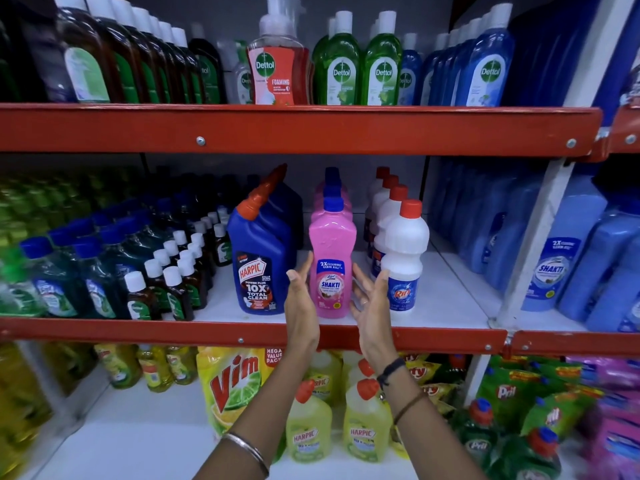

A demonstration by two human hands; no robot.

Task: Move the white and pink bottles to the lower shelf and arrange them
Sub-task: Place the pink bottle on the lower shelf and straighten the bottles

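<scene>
Hands raised to middle shelf (346,332), palms facing each other, 1 on each side of front pink bottle (331,258).

Left hand (300,299): forearm rises from bottom centre, wrist straight, metal bangle (247,452) low on the forearm. Fingers (306,270) extended and together, pointing up and slightly inward, tips level with the bottle's label. Hand open, holding nothing. Whether the fingertips touch the bottle's left side cannot be told; they lie just beside it.

Right hand (370,303): forearm comes up from bottom right, dark band (390,370) and thin bracelet (408,407) at the wrist. Fingers spread and slightly curled, thumb (382,282) out to the right, just beside the front white bottle (404,258). Ring visible on 1 finger. Hand open, nothing gripped; palm sits between pink and white bottles, close to the pink one's right side.

Pink bottle: upright at the shelf's front edge, blue cap, "Shakti" label facing out, heading a row of like bottles running back. White bottle: upright just to the right, red cap, "Rin" label, heading a row of 4 visible. Blue Harpic bottle (261,268) stands left of the pink row, behind the left hand.

Lower shelf (138,441): yellow Harpic bottles (365,424) below the forearms, Vim pouch (235,386) to their left.
</scene>
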